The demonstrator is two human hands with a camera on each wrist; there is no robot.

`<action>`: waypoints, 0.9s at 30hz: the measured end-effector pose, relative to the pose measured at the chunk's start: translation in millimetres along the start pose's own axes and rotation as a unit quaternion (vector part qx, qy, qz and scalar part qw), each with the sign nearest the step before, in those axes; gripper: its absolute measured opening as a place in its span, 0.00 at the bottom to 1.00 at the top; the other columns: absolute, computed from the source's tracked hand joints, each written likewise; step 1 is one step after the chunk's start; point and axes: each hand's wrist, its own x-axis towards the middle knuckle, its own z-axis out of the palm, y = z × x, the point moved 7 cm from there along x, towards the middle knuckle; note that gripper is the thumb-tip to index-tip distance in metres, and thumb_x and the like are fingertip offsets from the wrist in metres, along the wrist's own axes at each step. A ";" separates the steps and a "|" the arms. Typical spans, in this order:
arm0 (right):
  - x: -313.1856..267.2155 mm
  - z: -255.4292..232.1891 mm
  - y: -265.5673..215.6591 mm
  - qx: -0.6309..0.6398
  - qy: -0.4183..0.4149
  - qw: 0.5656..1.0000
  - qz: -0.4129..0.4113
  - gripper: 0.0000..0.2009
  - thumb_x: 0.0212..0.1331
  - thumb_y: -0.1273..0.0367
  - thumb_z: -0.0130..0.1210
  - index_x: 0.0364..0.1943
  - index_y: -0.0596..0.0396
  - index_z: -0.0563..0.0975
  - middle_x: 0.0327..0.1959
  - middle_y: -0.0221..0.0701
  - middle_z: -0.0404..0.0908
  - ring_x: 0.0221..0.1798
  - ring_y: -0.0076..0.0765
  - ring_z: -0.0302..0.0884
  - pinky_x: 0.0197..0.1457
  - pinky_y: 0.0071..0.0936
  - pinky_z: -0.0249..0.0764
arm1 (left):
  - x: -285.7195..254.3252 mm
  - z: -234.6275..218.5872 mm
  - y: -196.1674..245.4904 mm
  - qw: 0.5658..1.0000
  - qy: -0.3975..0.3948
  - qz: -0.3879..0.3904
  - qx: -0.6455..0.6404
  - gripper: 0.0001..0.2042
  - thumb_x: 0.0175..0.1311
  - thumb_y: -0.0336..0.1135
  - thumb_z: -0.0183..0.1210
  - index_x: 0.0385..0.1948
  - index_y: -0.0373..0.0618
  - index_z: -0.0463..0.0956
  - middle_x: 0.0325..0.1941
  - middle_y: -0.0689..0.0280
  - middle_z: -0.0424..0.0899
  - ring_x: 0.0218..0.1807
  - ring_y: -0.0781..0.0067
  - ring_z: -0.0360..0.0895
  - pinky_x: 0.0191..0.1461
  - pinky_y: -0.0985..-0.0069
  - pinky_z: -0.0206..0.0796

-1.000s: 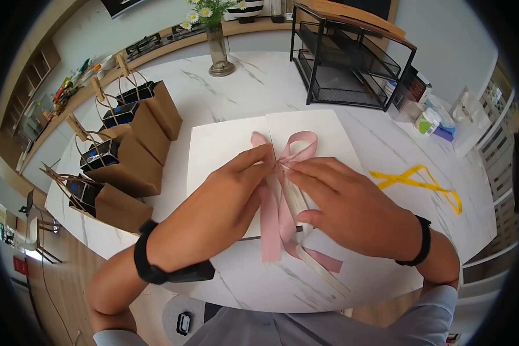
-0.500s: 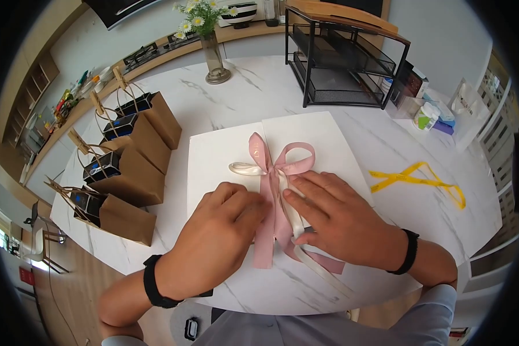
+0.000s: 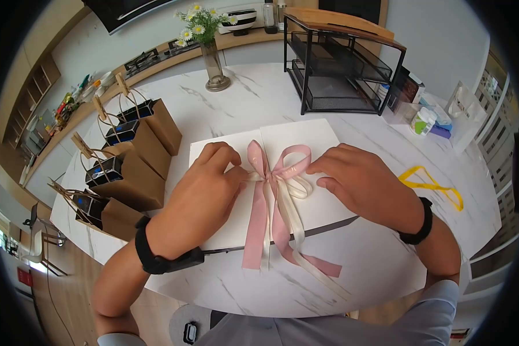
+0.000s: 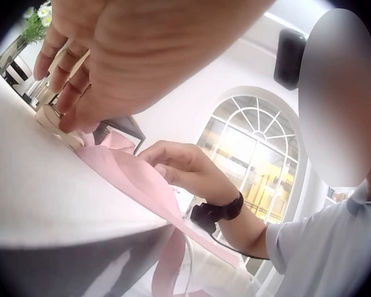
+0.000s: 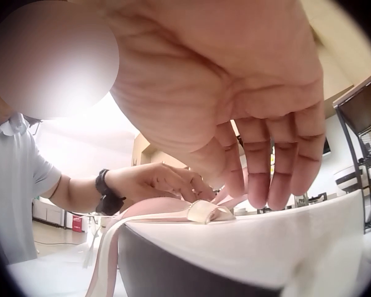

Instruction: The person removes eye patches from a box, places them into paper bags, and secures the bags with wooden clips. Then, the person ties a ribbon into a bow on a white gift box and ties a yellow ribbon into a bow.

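A white box [image 3: 219, 230] lies on the marble-patterned table, with a bow of pink ribbon [image 3: 255, 225] and cream ribbon [image 3: 299, 233] on its lid. At the bow's left side, my left hand [image 3: 205, 193] pinches the left cream loop between thumb and finger. On the opposite side, my right hand [image 3: 369, 184] has loosely bent fingers, fingertips right at the edge of the pink loop [image 3: 299, 151], thumb apart from the index finger. A right-hand cream loop [image 5: 210, 212] shows under that hand in the right wrist view. Ribbon tails hang over the box's front edge.
Several brown paper bags [image 3: 135, 181] with clothespins on their handles line the left side. A yellow ribbon [image 3: 432, 185] lies to the right. Behind stand a flower vase [image 3: 213, 66], a black mesh rack [image 3: 343, 69] and a white bottle [image 3: 422, 121].
My hands have moved apart from the bow's middle and front, the left to the cream loop on the left, the right to the pink loop's outer edge. A right-hand cream loop now shows.
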 end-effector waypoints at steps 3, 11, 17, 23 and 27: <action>15.2 4.3 0.0 0.001 -0.061 0.998 0.030 0.08 0.65 0.67 0.58 0.41 0.55 0.82 0.38 0.36 0.82 0.46 0.44 0.79 0.50 0.41 0.76 | 14.7 7.7 -13.7 0.998 -0.039 -0.030 0.044 0.05 0.60 0.23 0.62 0.37 0.37 0.81 0.44 0.53 0.82 0.52 0.49 0.77 0.55 0.60 0.71; 24.5 21.0 5.9 0.017 -0.101 0.992 0.069 0.12 0.64 0.64 0.58 0.36 0.61 0.80 0.35 0.42 0.84 0.42 0.51 0.82 0.48 0.45 0.76 | 37.4 20.8 -23.9 0.997 -0.050 -0.056 -0.001 0.04 0.60 0.27 0.61 0.32 0.36 0.78 0.32 0.49 0.82 0.37 0.43 0.80 0.41 0.54 0.72; 26.0 4.5 -3.6 0.028 0.023 0.999 0.019 0.05 0.60 0.72 0.60 0.37 0.57 0.77 0.31 0.35 0.80 0.33 0.47 0.80 0.38 0.39 0.76 | 37.0 16.3 -29.1 0.990 -0.060 -0.118 0.043 0.04 0.61 0.26 0.60 0.34 0.36 0.76 0.34 0.50 0.83 0.39 0.43 0.80 0.43 0.55 0.72; -8.7 19.4 -58.3 -0.104 -0.090 0.982 -0.133 0.09 0.50 0.71 0.61 0.37 0.48 0.78 0.27 0.27 0.70 0.32 0.28 0.81 0.28 0.26 0.74 | 18.7 -4.5 -13.7 0.997 -0.029 -0.075 -0.002 0.08 0.61 0.23 0.61 0.41 0.39 0.75 0.44 0.54 0.82 0.40 0.44 0.81 0.45 0.55 0.73; -8.6 18.8 -55.6 -0.085 -0.070 0.983 -0.150 0.09 0.50 0.72 0.60 0.38 0.48 0.78 0.27 0.26 0.71 0.31 0.30 0.80 0.28 0.27 0.74 | 7.6 -1.0 -13.7 0.997 -0.040 -0.062 -0.006 0.09 0.61 0.24 0.63 0.42 0.41 0.78 0.44 0.56 0.81 0.39 0.46 0.81 0.45 0.57 0.74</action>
